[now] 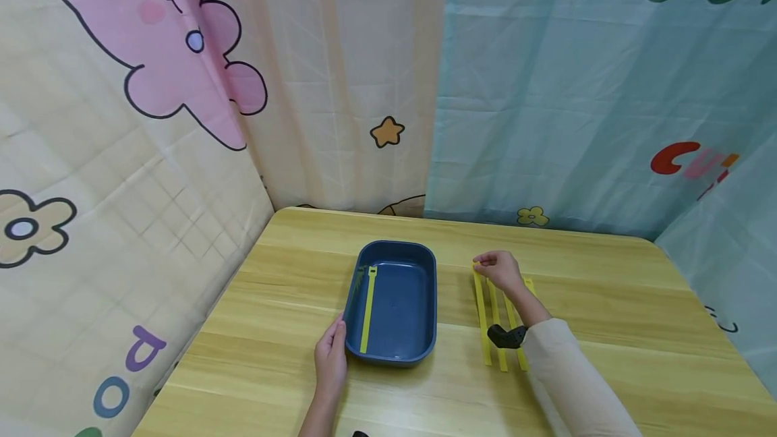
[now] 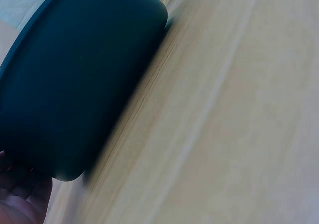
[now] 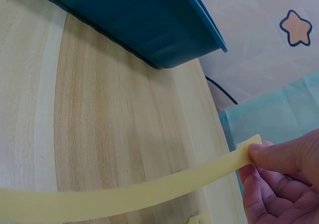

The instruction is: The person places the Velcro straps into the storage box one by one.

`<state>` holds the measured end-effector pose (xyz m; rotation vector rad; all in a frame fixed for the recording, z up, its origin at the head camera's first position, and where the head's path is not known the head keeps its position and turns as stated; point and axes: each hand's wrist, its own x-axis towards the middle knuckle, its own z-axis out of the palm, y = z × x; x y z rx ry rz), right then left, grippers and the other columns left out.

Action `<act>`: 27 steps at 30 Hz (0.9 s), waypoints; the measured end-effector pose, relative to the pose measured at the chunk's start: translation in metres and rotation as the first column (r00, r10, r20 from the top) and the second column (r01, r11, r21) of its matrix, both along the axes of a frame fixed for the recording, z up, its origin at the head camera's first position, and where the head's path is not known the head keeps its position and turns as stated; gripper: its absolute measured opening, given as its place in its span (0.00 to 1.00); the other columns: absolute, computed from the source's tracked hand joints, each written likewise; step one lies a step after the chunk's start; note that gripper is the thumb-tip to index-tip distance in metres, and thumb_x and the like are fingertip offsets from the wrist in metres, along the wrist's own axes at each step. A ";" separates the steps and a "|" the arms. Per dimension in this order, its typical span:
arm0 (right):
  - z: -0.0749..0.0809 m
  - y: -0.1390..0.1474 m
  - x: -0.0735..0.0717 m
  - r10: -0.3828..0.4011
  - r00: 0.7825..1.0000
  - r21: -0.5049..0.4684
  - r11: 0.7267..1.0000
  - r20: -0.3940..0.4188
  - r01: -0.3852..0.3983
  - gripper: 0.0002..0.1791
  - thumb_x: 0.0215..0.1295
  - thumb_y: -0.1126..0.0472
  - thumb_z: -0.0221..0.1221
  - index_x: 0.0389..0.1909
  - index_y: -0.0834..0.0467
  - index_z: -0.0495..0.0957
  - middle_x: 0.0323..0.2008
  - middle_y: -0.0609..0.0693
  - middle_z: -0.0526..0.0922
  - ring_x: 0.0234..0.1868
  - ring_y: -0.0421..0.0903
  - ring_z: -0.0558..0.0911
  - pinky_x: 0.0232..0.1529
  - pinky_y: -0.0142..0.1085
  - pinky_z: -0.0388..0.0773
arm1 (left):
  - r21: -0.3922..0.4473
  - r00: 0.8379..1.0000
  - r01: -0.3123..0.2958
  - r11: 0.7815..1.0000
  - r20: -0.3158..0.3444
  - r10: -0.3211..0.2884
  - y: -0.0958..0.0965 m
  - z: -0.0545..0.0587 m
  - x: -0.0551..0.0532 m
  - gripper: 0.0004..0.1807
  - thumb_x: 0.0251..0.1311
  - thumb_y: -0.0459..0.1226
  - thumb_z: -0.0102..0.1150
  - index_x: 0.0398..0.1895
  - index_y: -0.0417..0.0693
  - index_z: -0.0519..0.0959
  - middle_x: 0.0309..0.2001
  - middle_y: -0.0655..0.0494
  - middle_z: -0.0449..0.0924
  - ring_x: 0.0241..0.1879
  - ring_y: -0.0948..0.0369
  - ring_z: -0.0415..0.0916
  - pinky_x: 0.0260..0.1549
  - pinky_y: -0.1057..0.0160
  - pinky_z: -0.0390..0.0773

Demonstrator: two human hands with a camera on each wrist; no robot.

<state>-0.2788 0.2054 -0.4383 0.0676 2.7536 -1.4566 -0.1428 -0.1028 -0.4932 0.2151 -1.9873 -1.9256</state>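
Observation:
A blue rectangular plastic bin (image 1: 393,360) stands on the table, with one yellow hook-and-loop cable tie (image 1: 368,309) lying lengthwise along its left side. My left hand (image 1: 331,359) holds the bin's near left corner; in the left wrist view the fingers (image 2: 22,194) show only partly, at the bin's end. Right of the bin, my right hand (image 1: 499,268) pinches the far end of another yellow cable tie (image 3: 164,186) between thumb and fingers. In the right wrist view that end is raised and the strip sags away from it. More yellow cable ties (image 1: 498,329) lie side by side under the right forearm, which partly hides them.
The wooden table (image 1: 291,255) reaches back to printed curtains (image 1: 340,86) along its far edge and left side. A black wrist device (image 1: 507,336) sits at the right sleeve. Part of another black object (image 1: 360,433) shows at the bottom edge.

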 end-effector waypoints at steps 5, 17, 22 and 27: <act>0.003 0.000 -0.001 0.016 1.000 -0.028 0.999 -0.008 -0.016 0.10 0.53 0.65 0.56 0.35 0.66 0.76 0.30 0.55 0.76 0.31 0.47 0.73 0.29 0.36 0.75 | -0.008 1.000 -0.004 1.000 0.000 0.004 0.000 0.002 -0.001 0.20 0.61 0.39 0.41 0.49 0.32 0.68 0.51 0.44 0.67 0.53 0.56 0.60 0.51 0.65 0.62; 0.000 -0.001 0.003 -0.006 1.000 -0.021 1.000 -0.023 0.006 0.09 0.52 0.66 0.56 0.34 0.66 0.76 0.29 0.55 0.76 0.31 0.47 0.74 0.28 0.34 0.75 | -0.008 1.000 0.002 1.000 0.000 -0.002 0.001 0.002 0.001 0.20 0.61 0.39 0.41 0.50 0.33 0.68 0.51 0.44 0.67 0.54 0.55 0.59 0.52 0.62 0.60; 0.001 -0.001 0.002 -0.009 0.999 -0.010 1.000 -0.033 0.008 0.09 0.52 0.66 0.56 0.34 0.66 0.76 0.30 0.55 0.77 0.32 0.48 0.74 0.28 0.34 0.75 | -0.001 1.000 0.001 1.000 -0.008 -0.001 0.001 0.002 0.002 0.19 0.61 0.39 0.41 0.49 0.33 0.68 0.51 0.45 0.68 0.53 0.56 0.60 0.52 0.64 0.61; 0.002 0.000 0.003 -0.012 0.999 -0.003 1.000 -0.042 0.012 0.09 0.52 0.65 0.57 0.34 0.65 0.76 0.29 0.54 0.77 0.31 0.47 0.74 0.27 0.34 0.74 | 0.003 1.000 0.008 1.000 -0.009 -0.008 0.001 0.001 0.001 0.19 0.61 0.39 0.41 0.50 0.32 0.68 0.51 0.44 0.67 0.54 0.56 0.60 0.52 0.64 0.60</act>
